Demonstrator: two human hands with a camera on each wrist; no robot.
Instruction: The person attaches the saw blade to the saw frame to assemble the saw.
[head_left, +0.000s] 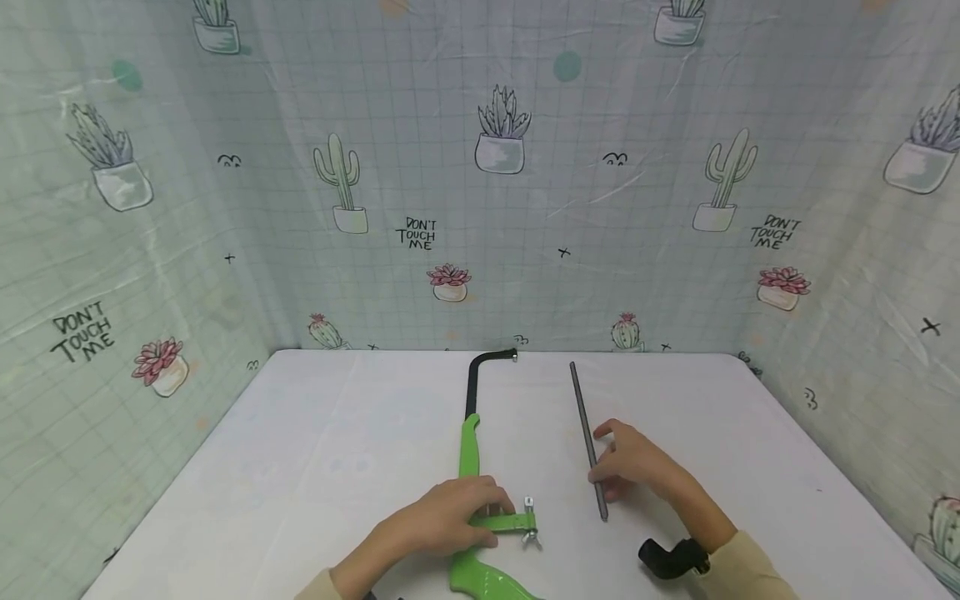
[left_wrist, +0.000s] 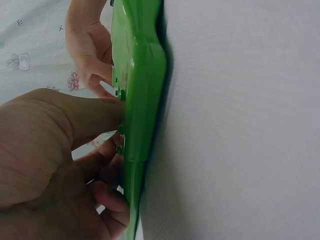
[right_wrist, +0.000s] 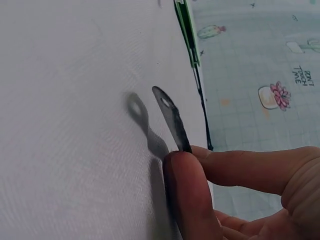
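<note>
A green and black hacksaw frame [head_left: 469, 450] lies on the white table, its bent black end pointing away. My left hand [head_left: 450, 515] grips the frame near the green arm, which carries a wing nut [head_left: 531, 540]. In the left wrist view, the thumb and curled fingers of the left hand [left_wrist: 60, 145] meet the edge of the green frame [left_wrist: 140, 95]. To the right, my right hand [head_left: 633, 462] pinches a thin grey hacksaw blade [head_left: 581, 408]. The right wrist view shows a hole near the tip of the blade [right_wrist: 172, 120], raised off the table above its shadow.
The white table [head_left: 337, 433] meets a cloth backdrop [head_left: 450, 192] printed with cacti at its back and sides. A black strap-like part [head_left: 671, 558] sits at the right wrist, by the beige sleeve [head_left: 750, 571].
</note>
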